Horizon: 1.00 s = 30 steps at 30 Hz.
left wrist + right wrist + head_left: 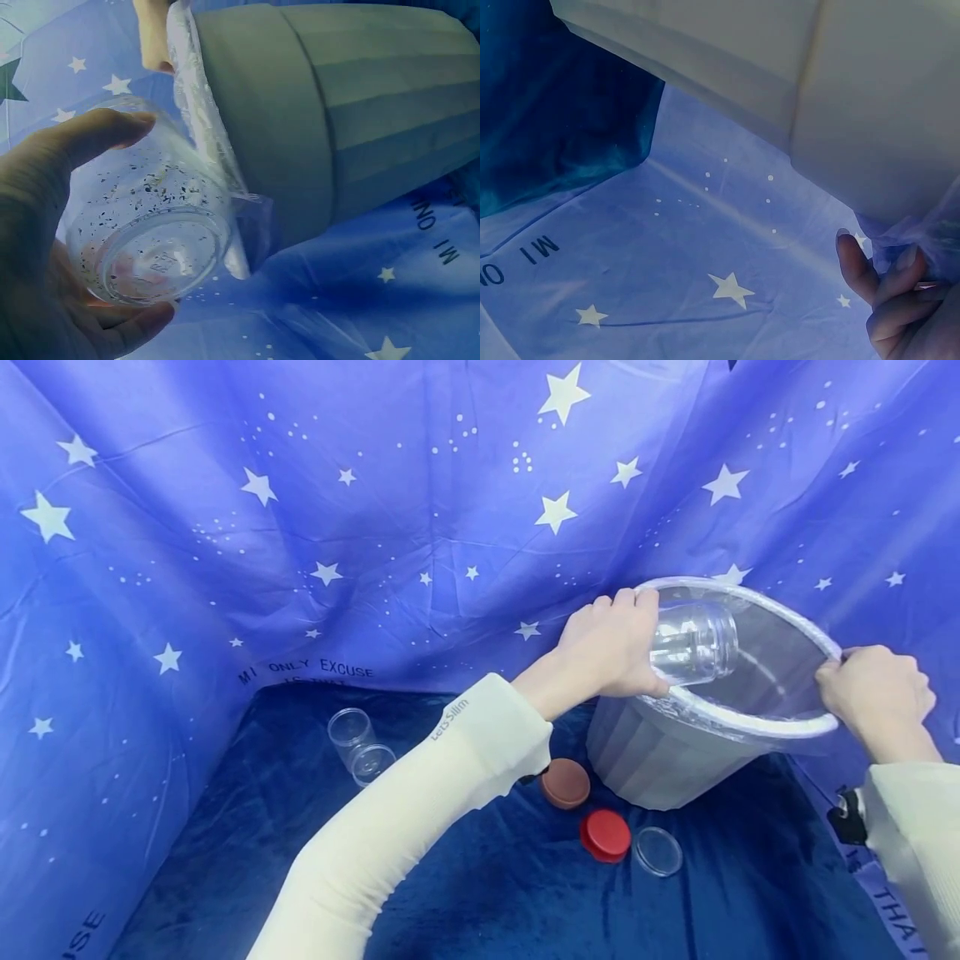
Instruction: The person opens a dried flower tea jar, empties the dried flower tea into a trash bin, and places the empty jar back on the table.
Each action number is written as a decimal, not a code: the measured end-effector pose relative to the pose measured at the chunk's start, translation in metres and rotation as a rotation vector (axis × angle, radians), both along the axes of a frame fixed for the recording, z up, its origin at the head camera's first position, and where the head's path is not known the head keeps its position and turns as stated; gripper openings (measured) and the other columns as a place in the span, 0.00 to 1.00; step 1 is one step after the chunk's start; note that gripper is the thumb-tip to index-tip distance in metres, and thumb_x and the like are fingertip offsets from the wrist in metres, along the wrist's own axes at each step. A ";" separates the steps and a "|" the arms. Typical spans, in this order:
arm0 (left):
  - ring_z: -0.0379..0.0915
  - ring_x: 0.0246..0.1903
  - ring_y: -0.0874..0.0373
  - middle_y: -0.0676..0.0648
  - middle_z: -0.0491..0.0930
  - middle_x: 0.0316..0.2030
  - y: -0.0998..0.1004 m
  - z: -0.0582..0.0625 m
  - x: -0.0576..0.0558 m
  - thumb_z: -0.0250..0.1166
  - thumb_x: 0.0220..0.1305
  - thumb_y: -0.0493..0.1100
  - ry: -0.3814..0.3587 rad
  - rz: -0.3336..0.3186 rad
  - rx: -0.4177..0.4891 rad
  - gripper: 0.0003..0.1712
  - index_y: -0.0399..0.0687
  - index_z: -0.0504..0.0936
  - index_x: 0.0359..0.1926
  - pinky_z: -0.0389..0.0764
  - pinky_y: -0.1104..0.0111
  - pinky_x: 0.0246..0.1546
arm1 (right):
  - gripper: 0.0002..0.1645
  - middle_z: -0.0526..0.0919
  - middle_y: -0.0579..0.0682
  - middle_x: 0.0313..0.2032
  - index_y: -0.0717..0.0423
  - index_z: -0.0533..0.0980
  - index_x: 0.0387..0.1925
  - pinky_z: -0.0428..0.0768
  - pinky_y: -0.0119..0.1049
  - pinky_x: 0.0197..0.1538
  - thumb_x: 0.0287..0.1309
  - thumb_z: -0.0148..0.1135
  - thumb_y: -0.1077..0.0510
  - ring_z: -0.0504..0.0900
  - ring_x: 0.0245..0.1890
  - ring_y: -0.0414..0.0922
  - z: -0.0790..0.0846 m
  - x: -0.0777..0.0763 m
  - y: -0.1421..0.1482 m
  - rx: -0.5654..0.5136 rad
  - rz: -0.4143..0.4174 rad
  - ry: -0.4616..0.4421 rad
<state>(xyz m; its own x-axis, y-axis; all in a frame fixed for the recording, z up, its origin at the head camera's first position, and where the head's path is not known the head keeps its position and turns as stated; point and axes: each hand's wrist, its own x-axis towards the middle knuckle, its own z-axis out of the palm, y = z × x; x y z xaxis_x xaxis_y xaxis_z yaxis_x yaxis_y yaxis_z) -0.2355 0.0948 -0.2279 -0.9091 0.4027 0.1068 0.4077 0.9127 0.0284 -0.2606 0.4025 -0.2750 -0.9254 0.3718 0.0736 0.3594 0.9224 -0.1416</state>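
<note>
My left hand (615,643) grips a clear plastic jar (693,643) laid on its side at the mouth of a grey bin (645,760). In the left wrist view, thumb and fingers curl round the jar (150,217), and small dark specks dot its inside near the base. A clear plastic liner (206,120) is folded over the bin's rim. The right hand (877,693) holds the far right side of that lined rim; in the right wrist view its fingers (892,289) are bent by the liner. The bin leans slightly.
Before the bin lie a brown lid (566,782), a red lid (606,835) and a clear lid (658,852) on dark blue cloth (480,885). Clear containers (349,731) stand farther left, partly behind the left sleeve. A starry blue curtain (420,485) surrounds the area.
</note>
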 end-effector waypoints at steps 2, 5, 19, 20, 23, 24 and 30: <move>0.71 0.57 0.57 0.55 0.69 0.61 -0.001 -0.002 0.000 0.67 0.42 0.78 0.004 0.006 0.028 0.62 0.56 0.54 0.71 0.77 0.67 0.53 | 0.30 0.69 0.82 0.49 0.72 0.69 0.53 0.71 0.64 0.40 0.64 0.33 0.52 0.69 0.47 0.79 0.001 -0.001 0.000 0.002 0.004 0.002; 0.71 0.55 0.57 0.55 0.68 0.59 -0.003 -0.005 0.001 0.68 0.43 0.77 0.016 0.009 0.052 0.61 0.55 0.54 0.71 0.78 0.68 0.51 | 0.30 0.69 0.83 0.49 0.72 0.69 0.53 0.71 0.64 0.40 0.62 0.33 0.53 0.69 0.47 0.80 0.003 -0.002 0.001 -0.004 0.007 0.001; 0.72 0.52 0.59 0.55 0.69 0.56 -0.011 -0.016 0.002 0.71 0.43 0.71 0.006 -0.007 0.242 0.53 0.58 0.61 0.66 0.79 0.67 0.45 | 0.31 0.68 0.82 0.51 0.72 0.68 0.54 0.71 0.65 0.43 0.64 0.31 0.52 0.69 0.49 0.79 0.003 0.000 0.000 0.004 -0.026 -0.013; 0.72 0.51 0.59 0.55 0.70 0.56 -0.012 -0.017 0.002 0.72 0.43 0.70 0.006 -0.010 0.258 0.53 0.58 0.61 0.66 0.79 0.67 0.44 | 0.31 0.68 0.82 0.51 0.72 0.68 0.54 0.71 0.65 0.43 0.64 0.31 0.52 0.69 0.49 0.78 0.003 0.000 0.000 0.006 -0.027 -0.014; 0.73 0.50 0.59 0.56 0.71 0.54 -0.014 -0.019 0.002 0.72 0.42 0.69 0.016 -0.023 0.276 0.51 0.57 0.63 0.65 0.80 0.66 0.43 | 0.30 0.68 0.82 0.50 0.71 0.68 0.54 0.71 0.65 0.42 0.64 0.32 0.52 0.69 0.48 0.79 0.003 0.001 0.001 -0.003 -0.012 -0.006; 0.73 0.50 0.59 0.55 0.71 0.54 -0.015 -0.019 0.002 0.72 0.42 0.69 0.018 -0.027 0.278 0.51 0.57 0.63 0.65 0.80 0.66 0.42 | 0.30 0.68 0.82 0.50 0.71 0.69 0.54 0.70 0.65 0.41 0.64 0.32 0.52 0.69 0.48 0.79 0.003 0.001 0.001 -0.009 -0.006 -0.001; 0.73 0.49 0.58 0.54 0.72 0.54 -0.021 -0.023 0.001 0.73 0.42 0.68 0.011 -0.046 0.315 0.52 0.55 0.63 0.66 0.80 0.66 0.44 | 0.30 0.68 0.82 0.50 0.71 0.69 0.54 0.70 0.65 0.41 0.63 0.34 0.52 0.68 0.48 0.80 0.000 0.000 0.002 -0.027 0.008 0.006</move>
<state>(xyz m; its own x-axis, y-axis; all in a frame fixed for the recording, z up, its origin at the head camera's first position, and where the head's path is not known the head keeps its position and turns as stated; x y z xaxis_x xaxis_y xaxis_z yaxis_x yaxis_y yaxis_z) -0.2343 0.0740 -0.2513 -0.8890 0.3884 0.2427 0.4497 0.8404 0.3024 -0.2602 0.4042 -0.2749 -0.9278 0.3666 0.0694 0.3513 0.9210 -0.1687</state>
